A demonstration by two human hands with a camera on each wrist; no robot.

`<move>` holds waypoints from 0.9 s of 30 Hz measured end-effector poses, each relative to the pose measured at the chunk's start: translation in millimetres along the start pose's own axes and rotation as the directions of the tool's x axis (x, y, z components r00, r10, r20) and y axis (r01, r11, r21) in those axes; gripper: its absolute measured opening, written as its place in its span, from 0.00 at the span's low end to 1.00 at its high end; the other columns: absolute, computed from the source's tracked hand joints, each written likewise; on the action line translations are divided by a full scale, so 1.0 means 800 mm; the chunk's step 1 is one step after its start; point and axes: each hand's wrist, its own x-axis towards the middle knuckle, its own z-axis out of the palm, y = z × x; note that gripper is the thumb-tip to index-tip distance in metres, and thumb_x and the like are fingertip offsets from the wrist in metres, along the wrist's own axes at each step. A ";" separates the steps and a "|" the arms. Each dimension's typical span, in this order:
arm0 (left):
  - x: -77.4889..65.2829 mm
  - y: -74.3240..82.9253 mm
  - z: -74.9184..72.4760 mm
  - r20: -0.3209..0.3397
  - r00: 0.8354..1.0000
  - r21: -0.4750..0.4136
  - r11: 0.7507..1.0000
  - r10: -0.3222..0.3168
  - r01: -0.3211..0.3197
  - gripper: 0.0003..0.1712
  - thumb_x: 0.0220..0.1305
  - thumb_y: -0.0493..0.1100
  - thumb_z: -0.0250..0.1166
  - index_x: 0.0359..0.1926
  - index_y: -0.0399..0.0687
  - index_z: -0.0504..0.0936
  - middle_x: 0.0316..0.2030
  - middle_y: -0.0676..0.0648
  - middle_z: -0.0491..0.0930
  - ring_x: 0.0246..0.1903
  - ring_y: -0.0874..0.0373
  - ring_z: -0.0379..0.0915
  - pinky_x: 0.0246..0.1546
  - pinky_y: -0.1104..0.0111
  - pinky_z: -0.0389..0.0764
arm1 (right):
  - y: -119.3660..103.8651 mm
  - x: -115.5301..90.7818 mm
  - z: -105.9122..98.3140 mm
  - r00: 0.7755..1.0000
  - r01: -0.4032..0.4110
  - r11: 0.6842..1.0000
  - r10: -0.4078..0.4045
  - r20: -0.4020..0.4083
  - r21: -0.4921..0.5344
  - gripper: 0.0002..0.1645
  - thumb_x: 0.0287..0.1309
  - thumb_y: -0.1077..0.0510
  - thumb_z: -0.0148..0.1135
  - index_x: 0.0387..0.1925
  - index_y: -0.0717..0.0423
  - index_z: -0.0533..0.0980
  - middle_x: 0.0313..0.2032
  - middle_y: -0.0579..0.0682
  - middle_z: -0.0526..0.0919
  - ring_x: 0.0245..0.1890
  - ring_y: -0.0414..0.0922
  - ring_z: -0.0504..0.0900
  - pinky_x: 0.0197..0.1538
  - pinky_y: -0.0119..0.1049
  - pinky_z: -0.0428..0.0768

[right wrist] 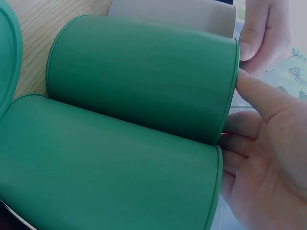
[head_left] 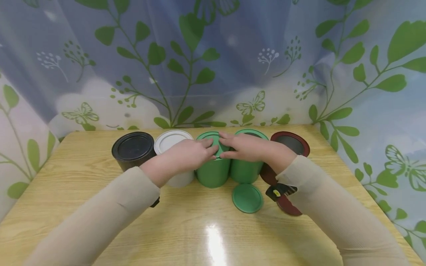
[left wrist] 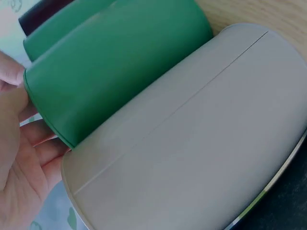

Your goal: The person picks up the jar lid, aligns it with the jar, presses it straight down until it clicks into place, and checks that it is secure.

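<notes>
Both hands meet on top of the middle green can (head_left: 213,174), over its green lid (head_left: 213,135). My left hand (head_left: 188,154) reaches across the white can (head_left: 181,180), its fingertips on the left part of the lid. From the right, my right hand (head_left: 249,147) reaches over a second green can (head_left: 245,172), fingers spread and thumb at the near rim. In the right wrist view, that thumb touches the rim of the green can (right wrist: 144,76), with the fingers extended past its top. Part of the lid is hidden beneath the hands.
A black can (head_left: 133,146) with a lid stands at the row's left end. At the right end is an uncovered dark red can (head_left: 267,174). A loose green lid (head_left: 247,198) and a dark red lid (head_left: 288,207) lie in front on the wooden table (head_left: 186,236). Patterned curtains hang behind.
</notes>
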 end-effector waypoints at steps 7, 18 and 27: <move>-0.003 0.008 0.009 -0.131 0.991 0.086 0.996 0.021 -0.010 0.17 0.68 0.47 0.56 0.51 0.41 0.78 0.46 0.41 0.79 0.41 0.52 0.79 0.33 0.64 0.80 | 0.000 -0.002 -0.001 1.000 -0.011 1.000 0.010 0.008 0.012 0.39 0.67 0.44 0.49 0.70 0.60 0.52 0.71 0.57 0.42 0.68 0.53 0.55 0.65 0.45 0.60; 0.003 0.004 0.006 0.132 0.963 -0.195 0.946 -0.236 0.259 0.32 0.73 0.56 0.40 0.70 0.44 0.57 0.70 0.40 0.50 0.68 0.48 0.48 0.63 0.51 0.58 | -0.003 0.000 -0.004 0.999 -0.024 0.999 0.023 0.023 0.025 0.39 0.66 0.44 0.49 0.70 0.59 0.51 0.71 0.56 0.43 0.68 0.52 0.54 0.66 0.45 0.58; 0.008 -0.008 0.003 0.198 0.960 -0.286 0.925 -0.198 0.250 0.33 0.73 0.57 0.41 0.70 0.44 0.57 0.70 0.40 0.50 0.68 0.49 0.47 0.64 0.53 0.56 | -0.006 0.004 -0.009 0.998 -0.041 0.999 0.041 0.051 -0.003 0.38 0.67 0.44 0.48 0.70 0.58 0.52 0.71 0.55 0.44 0.68 0.53 0.54 0.66 0.46 0.58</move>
